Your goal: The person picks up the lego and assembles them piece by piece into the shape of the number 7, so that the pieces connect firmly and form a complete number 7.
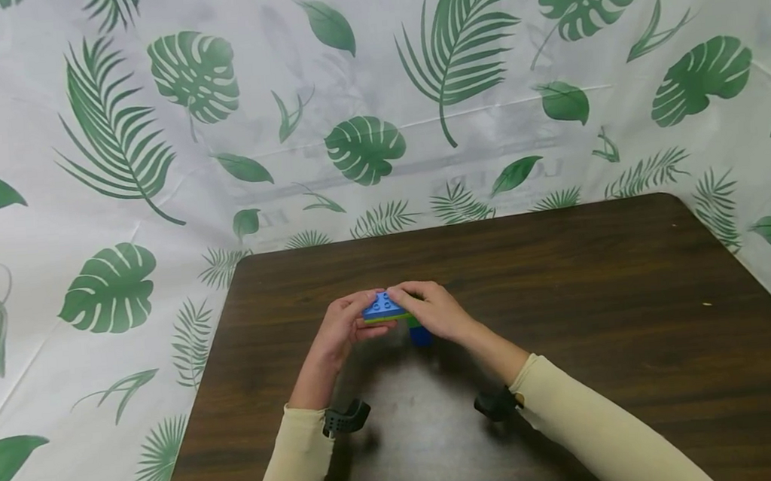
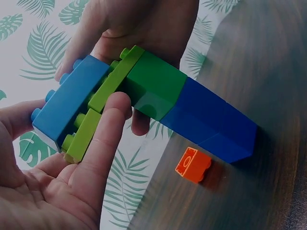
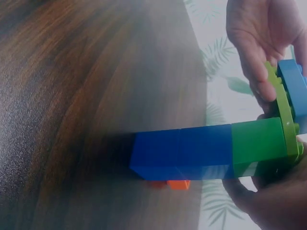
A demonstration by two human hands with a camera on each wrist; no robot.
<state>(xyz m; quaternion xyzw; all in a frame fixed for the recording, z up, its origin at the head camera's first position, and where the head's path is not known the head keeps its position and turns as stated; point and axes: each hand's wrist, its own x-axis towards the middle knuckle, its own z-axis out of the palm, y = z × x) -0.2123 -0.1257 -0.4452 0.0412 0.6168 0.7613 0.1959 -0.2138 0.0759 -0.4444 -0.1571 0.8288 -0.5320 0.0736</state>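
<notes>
Both hands meet at a toy building-brick stack over the table. A light blue brick (image 2: 72, 100) lies on top, along lime green plates (image 2: 115, 81) whose studs partly show; I cannot tell whether it is fully seated. Beneath the plates come a green brick (image 3: 259, 143) and dark blue bricks (image 3: 182, 151). My left hand (image 1: 338, 331) pinches the overhanging end, thumb at the light blue brick and fingers under the plates. From the other side my right hand (image 1: 435, 312) grips the stack, thumb on the light blue brick and fingers by the green brick, partly hidden.
An orange brick (image 2: 193, 165) lies on its side on the dark wooden table (image 1: 603, 329), beyond the stack. Leaf-patterned white sheeting (image 1: 358, 69) surrounds the table's back and sides. Each wrist wears a black band (image 1: 347, 417).
</notes>
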